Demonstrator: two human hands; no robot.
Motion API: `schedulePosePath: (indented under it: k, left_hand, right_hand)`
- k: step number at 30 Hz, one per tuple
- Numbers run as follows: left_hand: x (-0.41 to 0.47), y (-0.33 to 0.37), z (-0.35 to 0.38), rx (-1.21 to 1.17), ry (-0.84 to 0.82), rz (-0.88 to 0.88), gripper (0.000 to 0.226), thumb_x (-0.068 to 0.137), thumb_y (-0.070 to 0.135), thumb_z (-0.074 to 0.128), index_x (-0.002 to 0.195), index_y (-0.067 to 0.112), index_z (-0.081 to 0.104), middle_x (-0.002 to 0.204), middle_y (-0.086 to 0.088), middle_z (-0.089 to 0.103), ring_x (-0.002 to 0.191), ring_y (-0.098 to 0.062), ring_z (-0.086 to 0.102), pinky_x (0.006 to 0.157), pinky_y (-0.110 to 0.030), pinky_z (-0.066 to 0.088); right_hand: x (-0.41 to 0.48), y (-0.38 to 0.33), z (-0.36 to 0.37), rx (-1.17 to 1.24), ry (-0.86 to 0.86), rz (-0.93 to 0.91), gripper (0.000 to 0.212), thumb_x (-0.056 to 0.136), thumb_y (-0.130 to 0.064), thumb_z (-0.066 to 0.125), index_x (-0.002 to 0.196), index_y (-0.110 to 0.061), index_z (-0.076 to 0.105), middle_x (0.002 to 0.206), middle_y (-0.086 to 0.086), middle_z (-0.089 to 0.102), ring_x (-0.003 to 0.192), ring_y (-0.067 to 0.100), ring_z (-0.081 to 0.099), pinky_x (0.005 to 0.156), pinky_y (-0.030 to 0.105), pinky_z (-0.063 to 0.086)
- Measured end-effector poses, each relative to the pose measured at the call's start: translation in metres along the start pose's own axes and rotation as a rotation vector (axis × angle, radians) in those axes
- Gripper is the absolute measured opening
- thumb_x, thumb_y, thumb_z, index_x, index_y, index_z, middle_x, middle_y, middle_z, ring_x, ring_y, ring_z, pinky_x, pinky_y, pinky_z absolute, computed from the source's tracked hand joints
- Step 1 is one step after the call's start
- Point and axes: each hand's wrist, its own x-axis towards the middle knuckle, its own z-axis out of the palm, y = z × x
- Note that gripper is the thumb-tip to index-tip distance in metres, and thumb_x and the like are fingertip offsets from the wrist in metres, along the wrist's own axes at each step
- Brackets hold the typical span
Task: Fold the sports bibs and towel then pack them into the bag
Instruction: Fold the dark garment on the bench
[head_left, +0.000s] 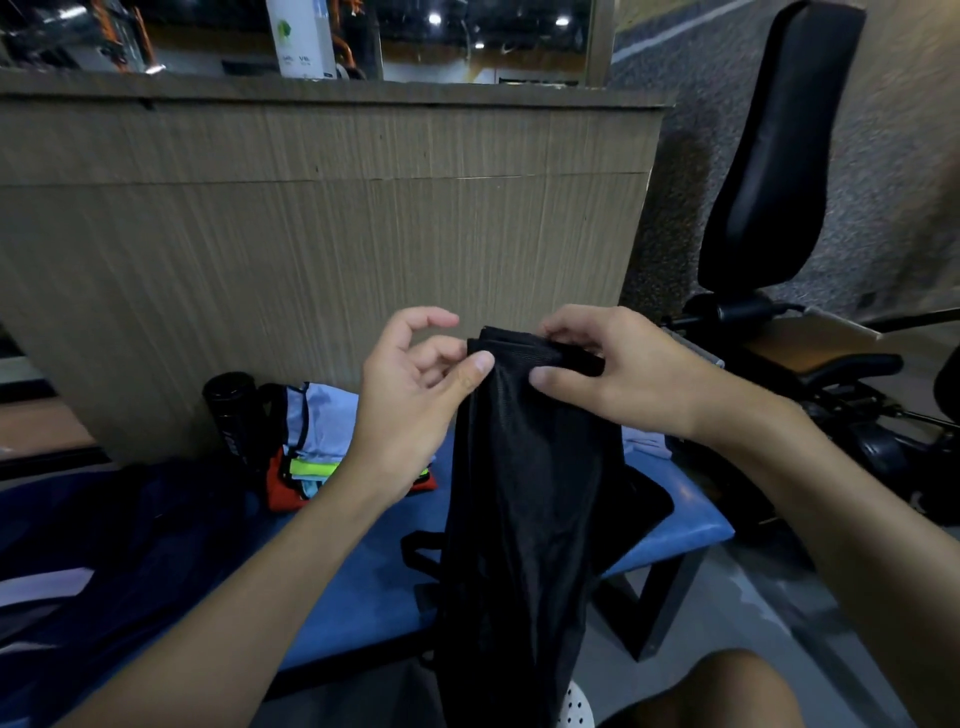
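Folding is the step in hand: left hand (415, 395) and right hand (623, 374) each pinch the top edge of a black mesh bib (524, 493) hanging over the blue bench (363, 571); folded bibs (317, 447) lie stacked at the bench's back; next, probably, the bib must be halved top to hem.

Your left hand (410, 400) and right hand (618, 364) pinch top edge of black mesh bib (524, 493), it hangs over blue desk (363, 571); folded bibs (322, 431) behind, black bottle (231, 410) beside them

I saw one black mesh bib (524, 467), one folded-bib stack (317, 441), one black bottle (231, 410), one navy bag (130, 545), one blue bench (363, 571).
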Motion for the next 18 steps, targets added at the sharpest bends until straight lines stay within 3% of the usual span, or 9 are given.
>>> schedulePosePath:
  k: [2, 6, 9, 11, 13, 16, 18]
  left_hand:
    - [0.001, 0.003, 0.003, 0.007, -0.035, 0.005, 0.031, 0.087, -0.002, 0.068, 0.108, 0.015, 0.053, 0.083, -0.012, 0.070, 0.078, -0.019, 0.068, 0.077, -0.031, 0.056]
    - [-0.001, -0.003, 0.009, -0.013, -0.052, -0.031, 0.033, 0.088, 0.000, 0.069, 0.112, 0.016, 0.052, 0.091, -0.015, 0.071, 0.085, -0.021, 0.068, 0.085, -0.036, 0.055]
    - [-0.009, -0.016, 0.015, 0.012, -0.078, -0.102, 0.029, 0.091, 0.002, 0.067, 0.115, 0.017, 0.059, 0.097, -0.016, 0.073, 0.091, -0.017, 0.067, 0.087, -0.034, 0.054]
    - [-0.014, -0.024, 0.016, 0.061, -0.085, -0.140, 0.015, 0.094, 0.005, 0.064, 0.105, 0.014, 0.068, 0.093, -0.005, 0.076, 0.089, -0.012, 0.069, 0.084, -0.028, 0.054]
    - [-0.016, -0.026, 0.016, 0.114, -0.094, -0.155, 0.010, 0.095, 0.009, 0.064, 0.095, 0.012, 0.073, 0.091, -0.005, 0.076, 0.088, -0.013, 0.069, 0.084, -0.030, 0.056]
    - [-0.014, -0.026, 0.018, 0.133, -0.098, -0.131, 0.011, 0.094, 0.011, 0.065, 0.095, 0.002, 0.071, 0.094, -0.021, 0.072, 0.088, -0.020, 0.067, 0.088, -0.044, 0.054]
    - [-0.012, -0.026, 0.020, 0.150, -0.101, -0.097, 0.016, 0.094, 0.014, 0.067, 0.093, -0.002, 0.069, 0.092, -0.029, 0.066, 0.082, -0.019, 0.061, 0.080, -0.045, 0.051]
  right_hand:
    - [0.002, -0.008, -0.004, -0.074, -0.033, -0.024, 0.022, 0.089, -0.039, 0.065, 0.103, -0.022, 0.068, 0.091, -0.006, 0.072, 0.089, 0.006, 0.067, 0.085, 0.038, 0.054]
    - [0.007, -0.012, -0.005, -0.169, 0.022, -0.097, 0.022, 0.094, -0.025, 0.061, 0.076, -0.013, 0.063, 0.065, -0.004, 0.059, 0.061, 0.007, 0.053, 0.060, 0.030, 0.044]
    - [0.006, -0.009, -0.006, -0.153, 0.058, -0.107, 0.021, 0.095, -0.021, 0.059, 0.079, -0.009, 0.064, 0.071, 0.006, 0.065, 0.069, 0.021, 0.061, 0.066, 0.042, 0.049]
    - [0.005, -0.005, -0.009, -0.150, 0.061, -0.093, 0.021, 0.095, -0.022, 0.059, 0.082, -0.006, 0.064, 0.074, 0.011, 0.067, 0.072, 0.027, 0.063, 0.069, 0.046, 0.050]
    - [0.003, -0.001, -0.014, -0.177, 0.051, -0.069, 0.022, 0.095, -0.023, 0.058, 0.084, -0.005, 0.065, 0.076, 0.012, 0.067, 0.074, 0.028, 0.063, 0.071, 0.048, 0.050]
    - [0.001, -0.003, -0.019, -0.223, 0.002, -0.035, 0.023, 0.091, -0.035, 0.063, 0.085, -0.012, 0.067, 0.075, 0.004, 0.067, 0.072, 0.018, 0.063, 0.070, 0.043, 0.052]
    - [0.002, -0.008, -0.018, -0.241, -0.005, -0.009, 0.030, 0.086, -0.049, 0.065, 0.080, -0.020, 0.065, 0.072, -0.002, 0.065, 0.068, 0.011, 0.061, 0.063, 0.036, 0.051]
